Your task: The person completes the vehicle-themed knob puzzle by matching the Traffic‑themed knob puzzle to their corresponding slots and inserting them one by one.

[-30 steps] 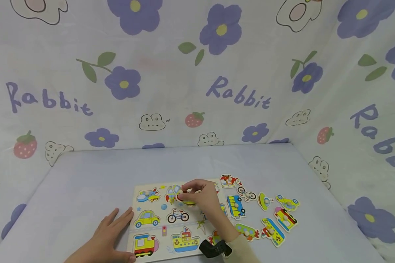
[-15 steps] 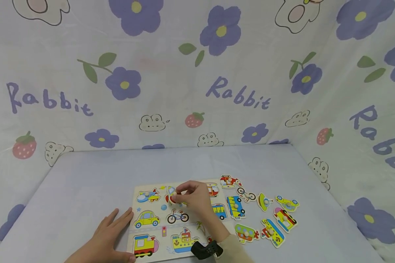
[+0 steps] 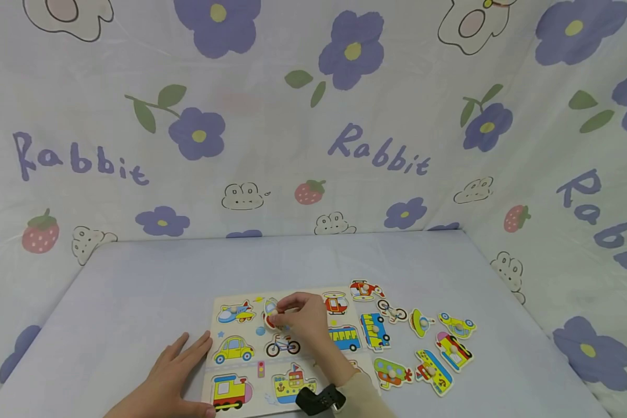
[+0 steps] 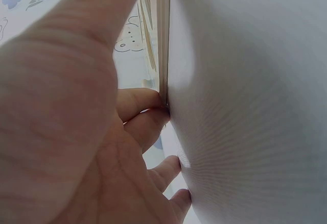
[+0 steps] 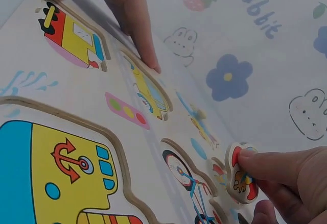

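My right hand [image 3: 305, 318] pinches a rocket puzzle piece [image 5: 236, 184] between thumb and fingers. The piece is over the rocket recess of the wooden puzzle board [image 3: 259, 346], and in the right wrist view it is tilted, with part of the recess showing beside it. Flat on the table, my left hand [image 3: 175, 374] touches the board's left edge with its fingers spread and mostly straight. In the top left recess lies an airplane piece [image 3: 236, 313] with a knob. Pictures of a car, a bicycle, a train and a ship show in other recesses.
Loose knobbed pieces lie right of the board: a helicopter [image 3: 363, 289], a bicycle [image 3: 397, 314], a bus [image 3: 372, 334], a flying saucer [image 3: 417, 324], a car [image 3: 451, 325], a train [image 3: 461, 357], a ship [image 3: 439, 376] and a green piece [image 3: 389, 367]. A patterned curtain [image 3: 271, 145] stands behind.
My right hand has moved a little left with the rocket piece, bringing it over its recess and uncovering the helicopter and bus pictures. The left hand has stayed in place.
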A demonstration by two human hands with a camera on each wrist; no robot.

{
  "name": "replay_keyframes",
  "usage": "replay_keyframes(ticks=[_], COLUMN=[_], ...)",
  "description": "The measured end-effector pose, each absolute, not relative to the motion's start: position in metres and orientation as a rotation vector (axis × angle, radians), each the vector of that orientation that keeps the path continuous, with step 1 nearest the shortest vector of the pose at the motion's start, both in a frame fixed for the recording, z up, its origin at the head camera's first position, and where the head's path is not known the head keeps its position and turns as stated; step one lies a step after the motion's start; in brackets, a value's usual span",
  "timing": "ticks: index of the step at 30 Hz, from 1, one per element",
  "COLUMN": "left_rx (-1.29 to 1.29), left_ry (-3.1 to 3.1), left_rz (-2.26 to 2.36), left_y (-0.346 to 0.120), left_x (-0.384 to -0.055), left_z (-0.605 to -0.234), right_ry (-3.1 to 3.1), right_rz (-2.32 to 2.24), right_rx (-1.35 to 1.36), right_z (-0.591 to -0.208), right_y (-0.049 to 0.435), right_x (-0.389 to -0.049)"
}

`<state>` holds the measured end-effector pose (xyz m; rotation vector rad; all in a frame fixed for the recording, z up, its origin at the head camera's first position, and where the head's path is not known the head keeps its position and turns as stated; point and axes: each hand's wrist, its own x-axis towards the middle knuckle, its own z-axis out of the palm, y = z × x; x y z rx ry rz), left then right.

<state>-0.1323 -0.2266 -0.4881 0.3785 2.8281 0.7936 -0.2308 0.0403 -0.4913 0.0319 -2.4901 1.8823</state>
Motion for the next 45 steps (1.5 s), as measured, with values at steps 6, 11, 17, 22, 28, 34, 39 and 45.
replay_keyframes(ticks=[6, 11, 17, 22, 28, 34, 39, 45], left_rx=[0.395, 0.434, 0.483, 0.487, 0.48, 0.449, 0.431, 0.452], left_ry=[2.811, 2.817, 2.832, 2.84, 2.836, 2.844, 2.845, 2.847], left_rz=[0.811, 0.811, 0.829, 0.823, 0.836, 0.808, 0.807, 0.822], left_y=[-0.228, -0.23, -0.232, -0.232, -0.231, -0.23, -0.229, -0.229], left_x=[-0.132, -0.132, -0.134, -0.134, -0.133, -0.133, -0.133, -0.133], left_z=[-0.487, -0.487, -0.488, -0.489, -0.489, -0.489, -0.488, -0.489], right_ry=[-2.506, -2.501, -2.525, -2.54, -2.567, -2.548, -2.52, -2.553], right_rz=[1.846, 1.808, 1.771, 1.768, 1.705, 1.721, 1.778, 1.765], right_rx=[0.072, 0.104, 0.133, 0.156, 0.086, 0.045, 0.018, -0.046], right_z=[-0.494, -0.496, -0.496, -0.496, -0.497, -0.497, -0.497, -0.497], right_y=[0.039, 0.038, 0.038, 0.038, 0.034, 0.033, 0.032, 0.029], right_x=[-0.231, -0.231, -0.231, -0.235, -0.238, -0.239, -0.24, -0.241])
